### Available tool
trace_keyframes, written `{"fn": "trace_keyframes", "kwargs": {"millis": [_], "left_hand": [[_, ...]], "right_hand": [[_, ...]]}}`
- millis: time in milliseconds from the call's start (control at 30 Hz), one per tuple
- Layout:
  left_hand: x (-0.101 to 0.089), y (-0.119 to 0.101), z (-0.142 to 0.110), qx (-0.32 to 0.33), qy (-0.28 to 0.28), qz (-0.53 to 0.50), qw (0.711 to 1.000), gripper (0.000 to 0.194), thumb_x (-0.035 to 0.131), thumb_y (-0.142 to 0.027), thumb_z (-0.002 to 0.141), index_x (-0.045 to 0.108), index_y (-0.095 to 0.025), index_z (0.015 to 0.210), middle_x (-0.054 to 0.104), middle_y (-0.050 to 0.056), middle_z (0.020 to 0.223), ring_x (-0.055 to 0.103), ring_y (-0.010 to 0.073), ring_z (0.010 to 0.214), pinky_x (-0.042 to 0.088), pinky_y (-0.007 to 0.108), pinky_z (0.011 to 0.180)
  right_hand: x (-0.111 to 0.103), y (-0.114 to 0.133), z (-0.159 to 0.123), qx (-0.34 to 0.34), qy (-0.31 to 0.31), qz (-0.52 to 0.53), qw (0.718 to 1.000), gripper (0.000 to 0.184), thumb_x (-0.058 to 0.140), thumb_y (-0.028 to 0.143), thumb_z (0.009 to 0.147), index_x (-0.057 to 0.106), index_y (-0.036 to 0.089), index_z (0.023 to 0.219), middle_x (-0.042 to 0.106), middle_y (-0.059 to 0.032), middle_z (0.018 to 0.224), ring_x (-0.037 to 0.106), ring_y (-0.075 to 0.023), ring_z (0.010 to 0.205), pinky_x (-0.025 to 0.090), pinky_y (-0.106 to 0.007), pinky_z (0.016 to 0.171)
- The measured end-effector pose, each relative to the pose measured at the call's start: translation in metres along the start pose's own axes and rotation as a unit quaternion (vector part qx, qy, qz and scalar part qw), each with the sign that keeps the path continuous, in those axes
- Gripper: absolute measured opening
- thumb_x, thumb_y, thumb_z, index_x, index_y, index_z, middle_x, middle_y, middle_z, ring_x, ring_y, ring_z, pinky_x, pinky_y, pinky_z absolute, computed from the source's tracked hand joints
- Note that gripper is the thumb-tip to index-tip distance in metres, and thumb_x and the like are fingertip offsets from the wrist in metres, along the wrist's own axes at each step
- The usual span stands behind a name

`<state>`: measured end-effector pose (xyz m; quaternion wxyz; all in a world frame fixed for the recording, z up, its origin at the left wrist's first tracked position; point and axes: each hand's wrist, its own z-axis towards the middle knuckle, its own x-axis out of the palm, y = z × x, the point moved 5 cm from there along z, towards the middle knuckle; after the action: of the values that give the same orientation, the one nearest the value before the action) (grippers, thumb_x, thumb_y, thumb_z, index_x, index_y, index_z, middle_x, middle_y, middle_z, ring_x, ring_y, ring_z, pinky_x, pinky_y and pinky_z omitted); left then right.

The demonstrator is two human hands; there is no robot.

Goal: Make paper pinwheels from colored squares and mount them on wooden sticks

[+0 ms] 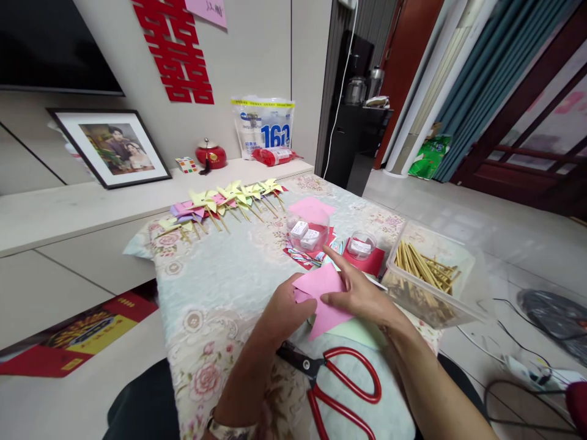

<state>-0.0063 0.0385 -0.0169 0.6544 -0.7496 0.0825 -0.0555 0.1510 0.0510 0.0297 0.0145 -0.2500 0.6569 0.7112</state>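
Note:
A piece of pink paper (326, 282), cut or folded to points, is held between my two hands over the table. My left hand (285, 310) pinches its left edge, thumb on top. My right hand (362, 294) grips the right side with thumb and fingers, its index finger stretched out past the paper's top corner. Light green paper (360, 332) lies under the pink piece. Nearer me rests a pair of scissors (316, 366) with red handles and black blades, lying partly open; the blade tips are close to my left wrist.
Finished paper pinwheels (233, 198) line the table's far left edge. A clear round container (308, 227), a smaller clear dish (361, 245) and red paper (373, 264) sit beyond my hands. To the right stands a plastic box (458, 305) of thin sticks (424, 266).

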Motion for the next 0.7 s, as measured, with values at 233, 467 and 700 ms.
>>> {"fn": "trace_keyframes", "kwargs": {"millis": [233,467,700], "left_hand": [[0.002,-0.010,-0.002,-0.015,-0.026,-0.095,0.995,0.046,0.069,-0.016,0.063,0.062,-0.013,0.108,0.074,0.006,0.085,0.068,0.0216,0.076,0.051,0.030,0.068],[0.009,-0.015,-0.005,-0.035,-0.003,-0.206,0.978,0.052,0.076,-0.020,0.061,0.064,-0.008,0.110,0.077,0.013,0.092,0.071,0.0247,0.082,0.054,0.033,0.074],[0.011,-0.007,-0.003,-0.042,-0.035,-0.224,0.973,0.050,0.081,-0.022,0.061,0.068,-0.009,0.107,0.078,0.011,0.088,0.070,0.0213,0.073,0.054,0.032,0.072]], "right_hand": [[0.003,-0.002,0.004,-0.017,-0.032,0.033,0.999,0.097,0.069,0.010,0.066,0.032,0.025,0.155,0.038,-0.0069,0.158,0.042,-0.0298,0.139,0.032,-0.045,0.115],[0.006,-0.005,0.005,-0.018,-0.078,0.132,0.988,0.099,0.068,0.012,0.069,0.024,0.026,0.157,0.052,-0.0073,0.146,0.062,-0.0253,0.110,0.050,-0.038,0.092],[0.011,-0.013,0.007,-0.043,-0.077,0.134,0.987,0.097,0.069,0.011,0.069,0.029,0.029,0.155,0.048,-0.0060,0.150,0.058,-0.0268,0.119,0.048,-0.040,0.098]]}}
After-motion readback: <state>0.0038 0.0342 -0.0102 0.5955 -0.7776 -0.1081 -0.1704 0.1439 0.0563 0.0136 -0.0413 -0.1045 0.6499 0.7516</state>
